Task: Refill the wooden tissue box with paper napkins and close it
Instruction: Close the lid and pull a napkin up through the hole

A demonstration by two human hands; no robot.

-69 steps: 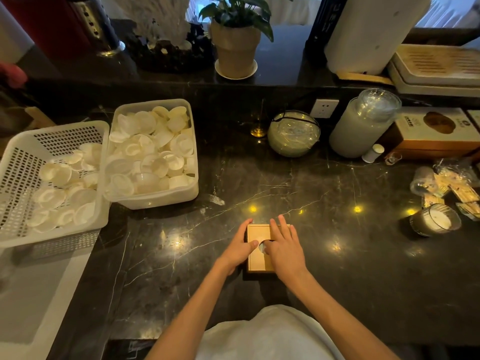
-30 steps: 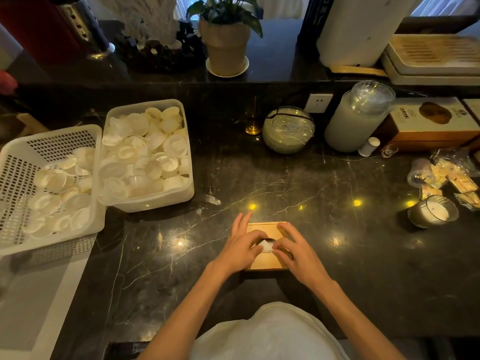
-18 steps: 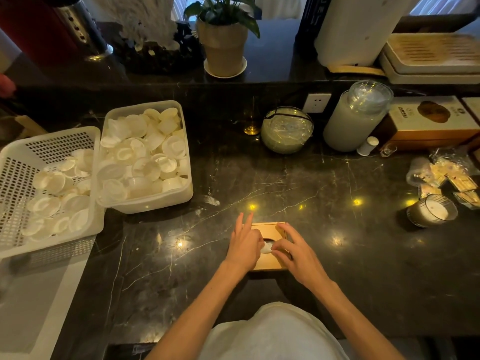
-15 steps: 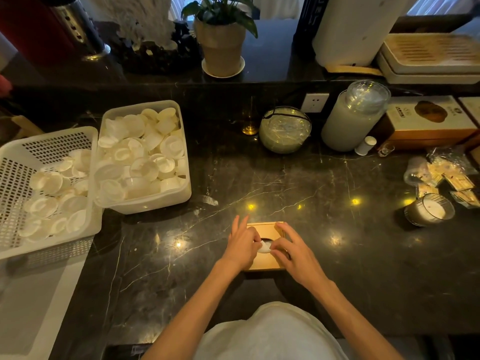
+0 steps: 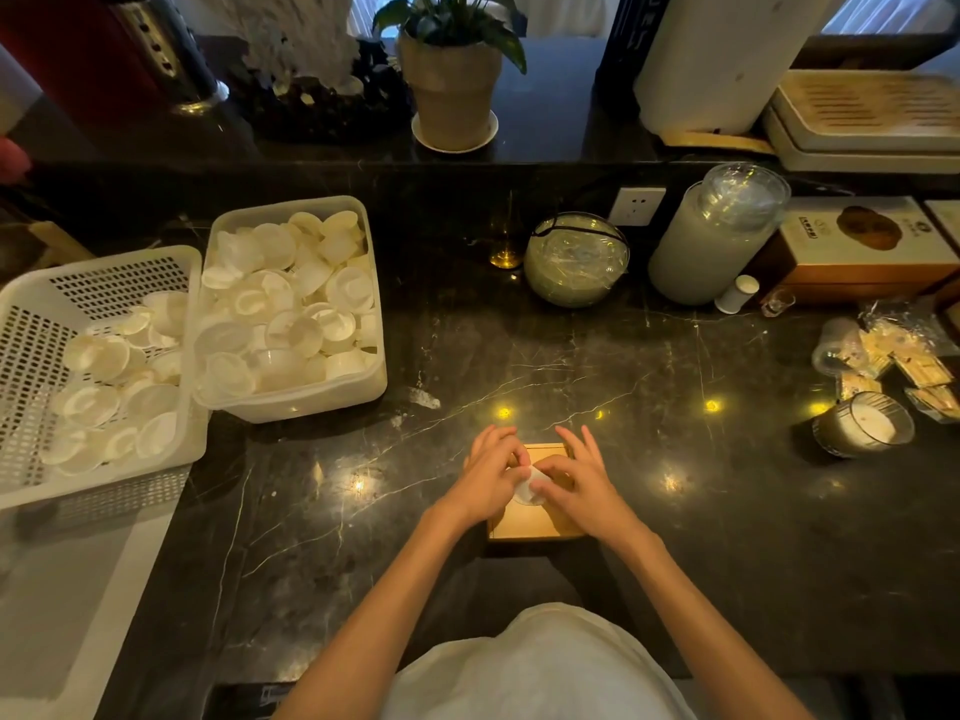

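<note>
The small wooden tissue box (image 5: pixel 524 524) sits on the black marble counter close to my body, lid on, with a round opening in its top. A white paper napkin (image 5: pixel 531 485) pokes up through that opening. My left hand (image 5: pixel 491 472) rests over the box's left half, fingertips pinching the napkin. My right hand (image 5: pixel 582 483) covers the right half, its thumb and forefinger also pinched on the napkin. Most of the lid is hidden under both hands.
A white tub of small white cups (image 5: pixel 291 309) and a perforated white basket (image 5: pixel 78 366) stand at the left. Behind are a glass bowl (image 5: pixel 575 259), a tall jar (image 5: pixel 717 236) and a potted plant (image 5: pixel 452 85). A candle glass (image 5: pixel 862 423) and wrapped packets (image 5: pixel 904 356) lie at the right.
Both hands shifted from lying flat on the lid to pinching at the round opening. The napkin now stands a little higher out of the hole, and my left fingers have curled in.
</note>
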